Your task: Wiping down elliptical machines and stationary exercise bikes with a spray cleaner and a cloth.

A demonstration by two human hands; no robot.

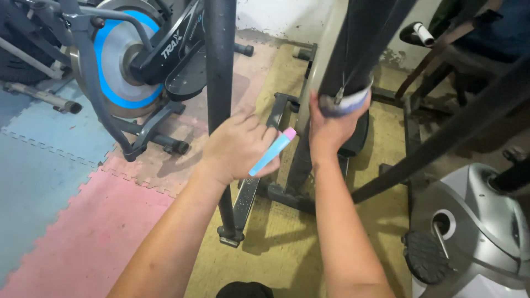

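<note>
- Nearest, below both wrists, the two forearms reach out over a yellowish mat (287,254); a grey machine housing (480,221) sits low to the right of the right arm.
- The left hand (240,146) is closed around a slim light-blue tool (271,153) with a pink tip. The tool juts from between the fingers and slants up towards the right hand, with its tip just short of that wrist.
- Directly behind the left hand stands a black upright post (221,83). Its foot rests on the mat below the wrist.
- The right hand (331,129) is wrapped from beneath around the lower end of a dark bar (359,44), just under a pale band (348,104) that rings the bar. The fingers are on the far side, so how tightly they hold cannot be told.
- Judged from this, the step in hand is steadying the bar end while the tool is brought to the band.
- A next move would call for the right hand to keep the bar from swinging and for the pink tip to cross the short gap to the band's edge without catching the thin cable (340,91) above the thumb.
- Further off, left of the left hand, are pink and blue foam tiles (66,221). Beyond them is an exercise bike with a blue-ringed flywheel (118,60).
</note>
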